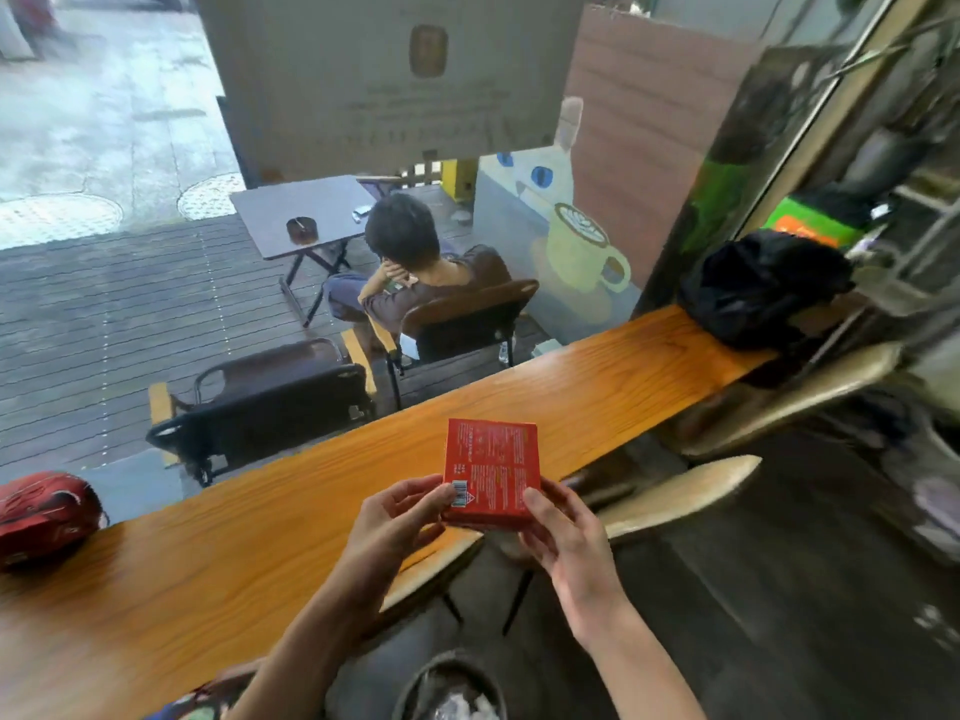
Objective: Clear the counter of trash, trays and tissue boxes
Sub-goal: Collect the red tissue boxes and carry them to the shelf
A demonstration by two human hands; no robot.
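Observation:
A flat red tissue box [491,471] with white print and a barcode is held up over the near edge of the long wooden counter [260,532]. My left hand [395,522] grips its lower left corner with thumb and fingers. My right hand [558,535] grips its lower right side. The box is lifted off the counter and tilted toward me.
A red bag [44,514] lies at the counter's left end and a black bag [763,288] at its far right end. Pale stool seats [691,488] stand under the counter. A bin [452,688] with crumpled trash sits below me. Behind the window a person sits on a chair.

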